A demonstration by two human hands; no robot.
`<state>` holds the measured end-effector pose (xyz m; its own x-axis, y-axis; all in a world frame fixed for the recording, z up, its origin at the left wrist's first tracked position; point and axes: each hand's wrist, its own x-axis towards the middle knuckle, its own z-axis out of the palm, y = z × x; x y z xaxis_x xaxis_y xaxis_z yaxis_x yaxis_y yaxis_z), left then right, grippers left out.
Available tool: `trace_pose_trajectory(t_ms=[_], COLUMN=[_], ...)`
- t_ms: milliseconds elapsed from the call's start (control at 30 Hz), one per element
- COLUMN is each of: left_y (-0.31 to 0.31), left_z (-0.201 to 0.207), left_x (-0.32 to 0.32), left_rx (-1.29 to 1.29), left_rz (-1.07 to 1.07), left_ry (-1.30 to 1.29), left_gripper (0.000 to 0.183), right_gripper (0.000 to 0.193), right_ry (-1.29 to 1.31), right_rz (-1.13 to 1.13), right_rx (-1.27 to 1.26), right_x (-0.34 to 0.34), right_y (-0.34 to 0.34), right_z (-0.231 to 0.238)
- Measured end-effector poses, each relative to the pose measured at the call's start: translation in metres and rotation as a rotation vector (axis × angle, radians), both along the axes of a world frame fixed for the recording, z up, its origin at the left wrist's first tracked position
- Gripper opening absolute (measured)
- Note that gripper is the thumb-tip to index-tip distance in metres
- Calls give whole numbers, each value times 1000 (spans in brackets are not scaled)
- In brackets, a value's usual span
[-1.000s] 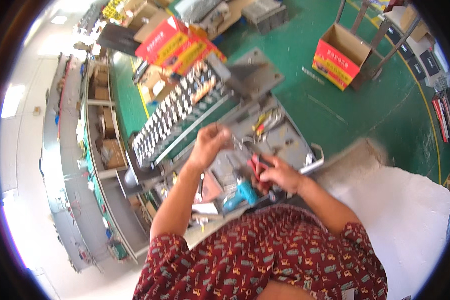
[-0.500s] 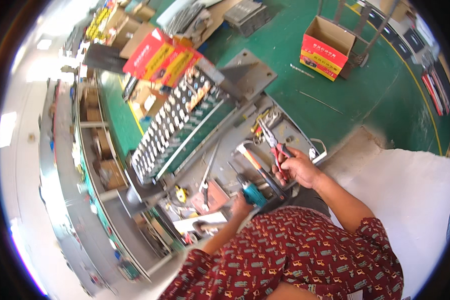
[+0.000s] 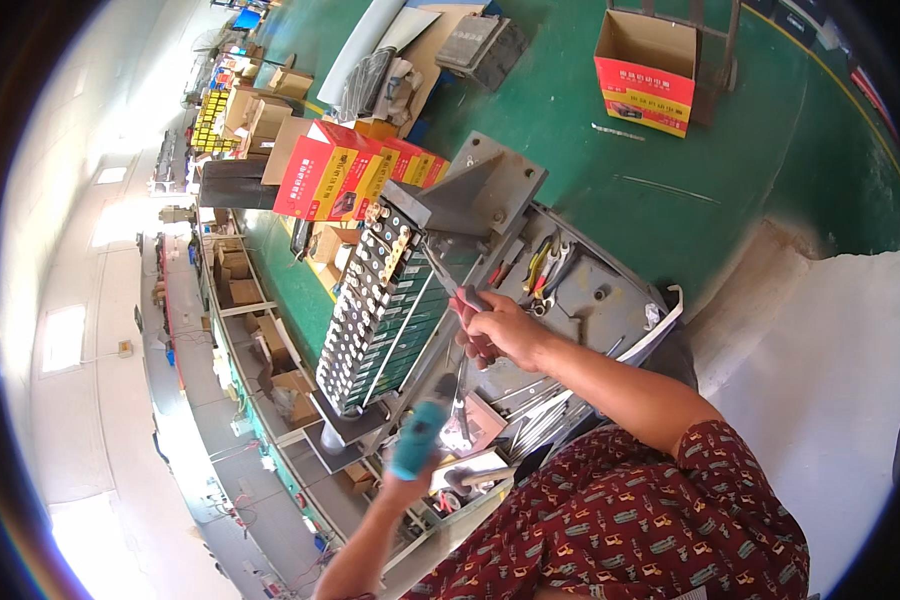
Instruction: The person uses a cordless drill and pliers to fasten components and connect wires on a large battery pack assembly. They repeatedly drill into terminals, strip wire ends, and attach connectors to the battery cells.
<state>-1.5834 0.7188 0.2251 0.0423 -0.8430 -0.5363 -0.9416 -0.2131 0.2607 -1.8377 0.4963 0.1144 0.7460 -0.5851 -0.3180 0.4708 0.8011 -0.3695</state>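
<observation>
The left hand (image 3: 408, 482) grips a blurred teal drill (image 3: 418, 438) near the lower end of a green battery pack (image 3: 390, 312), the right hand (image 3: 510, 334) curled around red-handled pliers (image 3: 460, 302) near its upper end.

1. the teal power drill (image 3: 418, 438) is motion-blurred, its lower end hidden in the left hand (image 3: 406, 486).
2. the right hand (image 3: 506, 334) covers part of the red-handled pliers (image 3: 460, 304); whether their tips touch anything cannot be told.
3. the patterned shirt (image 3: 630, 510) is cut off by the lower edge.

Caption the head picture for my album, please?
Left hand holds blurred teal drill; right hand holds red-handled pliers near green boxy cells.
</observation>
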Motion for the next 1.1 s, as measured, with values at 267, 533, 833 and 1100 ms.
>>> trace_pose_trajectory(t_ms=[267, 533, 833, 1100], left_y=[-162, -263, -291, -299], left_z=[151, 167, 165, 161], left_x=[-17, -46, -38, -35], left_rx=[-324, -135, -66, -29], left_rz=[485, 503, 449, 440], left_ry=[261, 200, 186, 158], left_gripper=[39, 43, 45, 58], right_gripper=[26, 20, 20, 21], right_ry=[-11, -30, -55, -74], right_rz=[21, 2, 22, 34], right_rx=[91, 179, 205, 213], right_x=[24, 37, 43, 40], right_y=[-13, -19, -24, -24], right_z=[-1, 6, 7, 7])
